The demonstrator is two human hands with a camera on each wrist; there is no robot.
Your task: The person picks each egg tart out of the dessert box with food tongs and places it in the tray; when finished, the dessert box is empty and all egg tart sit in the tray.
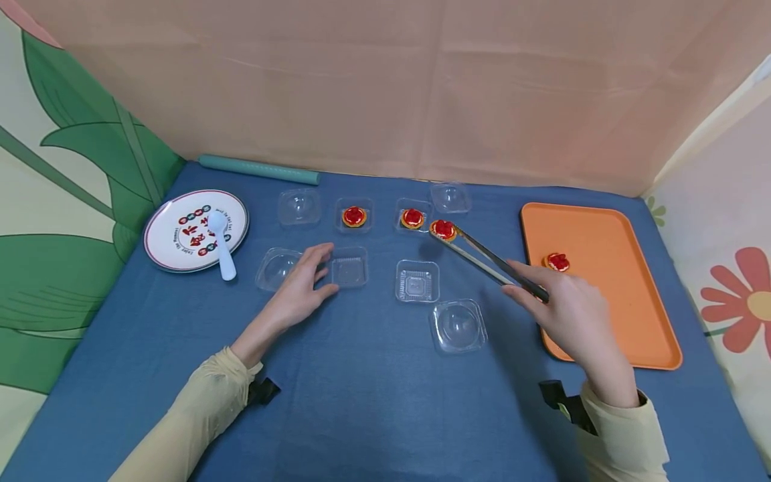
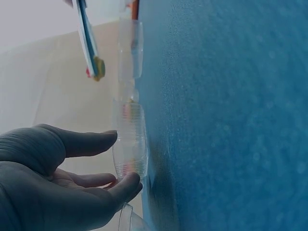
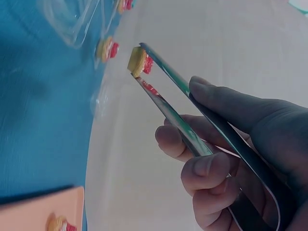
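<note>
My right hand [image 1: 569, 309] grips metal tongs [image 1: 496, 264], and their tips pinch a small tart with a red top [image 3: 138, 62]. The tart is held above the cloth, just right of a clear box with another red-topped tart [image 1: 412, 218] inside. My left hand [image 1: 298, 286] is at the left edge of a clear plastic box base [image 1: 349, 268], thumb and fingers spread apart. In the left wrist view its fingertips overlap the box wall. A clear lid [image 1: 277, 268] lies partly behind this hand.
An orange tray [image 1: 620, 301] at the right bears one tart [image 1: 557, 262]. Another boxed tart [image 1: 354, 216] stands at the back. A clear base [image 1: 417, 281] and lid [image 1: 459, 326] lie mid-table. At the left are a plate [image 1: 171, 244] with a spoon [image 1: 223, 251], and a teal rod [image 1: 259, 169].
</note>
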